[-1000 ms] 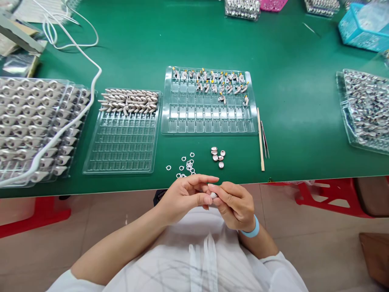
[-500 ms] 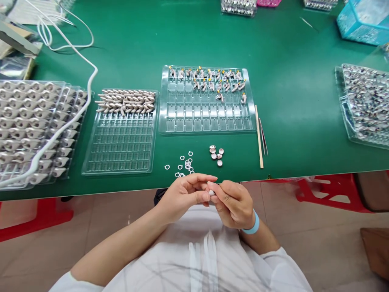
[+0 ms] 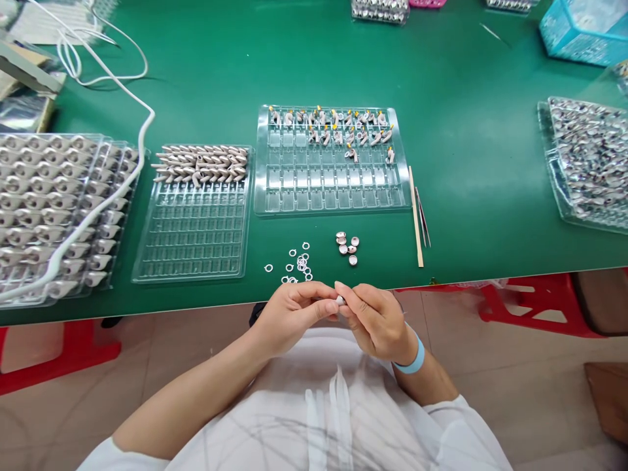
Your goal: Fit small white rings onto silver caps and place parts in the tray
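My left hand (image 3: 299,313) and my right hand (image 3: 375,320) meet just off the table's front edge. Between their fingertips is a small pale rounded part (image 3: 340,301), mostly covered, gripped by both hands. On the table just beyond lie several thin white rings (image 3: 301,263) and a small group of round silvery-pink caps (image 3: 352,249). Farther back, a clear plastic tray (image 3: 289,157) carries small beige curved pieces with yellow tips in its upper rows. A second clear tray (image 3: 196,229) to its left holds rows of beige pointed pieces (image 3: 201,163).
A wooden stick (image 3: 416,219) and tweezers (image 3: 422,217) lie right of the middle tray. Stacked trays of beige shells (image 3: 53,216) stand at left under a white cable (image 3: 105,203). At right are a tray of shiny parts (image 3: 589,163) and a blue basket (image 3: 579,36).
Both hands have risen slightly toward the table, the left thumb and right index finger now closer together around the small part. The view has shifted a little; the things on the table have not moved.
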The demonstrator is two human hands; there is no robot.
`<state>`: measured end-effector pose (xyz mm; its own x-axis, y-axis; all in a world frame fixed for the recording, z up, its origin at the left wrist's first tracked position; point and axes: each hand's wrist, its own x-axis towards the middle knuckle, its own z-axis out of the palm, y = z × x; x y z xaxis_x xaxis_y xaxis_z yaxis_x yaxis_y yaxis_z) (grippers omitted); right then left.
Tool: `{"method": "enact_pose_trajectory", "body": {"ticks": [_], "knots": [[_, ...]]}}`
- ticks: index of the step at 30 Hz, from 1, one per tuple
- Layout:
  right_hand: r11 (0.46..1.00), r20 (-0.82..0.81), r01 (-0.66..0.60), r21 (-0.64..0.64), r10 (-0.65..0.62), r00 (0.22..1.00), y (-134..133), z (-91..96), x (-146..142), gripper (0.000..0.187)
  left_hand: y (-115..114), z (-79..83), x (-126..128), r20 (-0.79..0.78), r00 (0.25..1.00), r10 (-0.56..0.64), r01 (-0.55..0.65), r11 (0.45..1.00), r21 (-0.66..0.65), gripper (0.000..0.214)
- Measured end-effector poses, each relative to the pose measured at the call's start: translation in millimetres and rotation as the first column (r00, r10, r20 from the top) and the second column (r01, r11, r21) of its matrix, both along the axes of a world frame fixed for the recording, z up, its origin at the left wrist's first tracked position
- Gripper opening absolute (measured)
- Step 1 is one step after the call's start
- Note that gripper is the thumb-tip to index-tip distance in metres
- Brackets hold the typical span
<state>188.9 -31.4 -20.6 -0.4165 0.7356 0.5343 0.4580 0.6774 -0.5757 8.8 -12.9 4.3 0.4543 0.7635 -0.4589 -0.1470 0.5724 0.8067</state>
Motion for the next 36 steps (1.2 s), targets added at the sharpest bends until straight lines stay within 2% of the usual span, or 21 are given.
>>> {"method": "enact_pose_trajectory", "body": {"ticks": [3, 7, 17, 25, 32, 36], "knots": [[1.000, 0.032, -0.010, 0.002, 0.010, 0.999, 0.0, 1.2, 0.2, 0.054, -1.4, -0.5, 1.4, -0.016, 0.999, 0.027, -0.027, 0.999, 0.019, 0.014], [1.000, 0.024, 0.007, -0.007, -0.007, 1.000, -0.1, 1.2, -0.3, 0.053, -2.8, -2.7, 2.2, 0.007, 0.999, 0.038, -0.038, 0.998, -0.040, 0.014], [0.999, 0.001, 0.011, 0.032, -0.011, 1.000, -2.1, -1.4, 1.3, 0.048, -0.3, -6.1, -2.7, 0.062, 0.996, -0.066, 0.073, 0.990, -0.118, 0.016], [0.997, 0.106, -0.049, 0.065, 0.042, 0.993, -0.6, 7.4, 3.1, 0.052, -0.9, -2.1, -2.8, 0.076, 0.997, -0.020, 0.031, 0.989, -0.144, 0.016], [0.997, 0.010, -0.055, 0.054, 0.055, 0.998, -1.7, 2.4, 3.4, 0.049, -0.4, -1.4, -2.6, 0.051, 0.996, -0.080, 0.087, 0.985, -0.147, 0.016], [1.000, -0.104, -0.003, -0.003, 0.003, 0.995, -2.4, 1.8, 1.4, 0.040, -3.9, 2.6, 0.9, 0.000, 1.000, -0.016, 0.016, 0.996, -0.092, 0.027]]}}
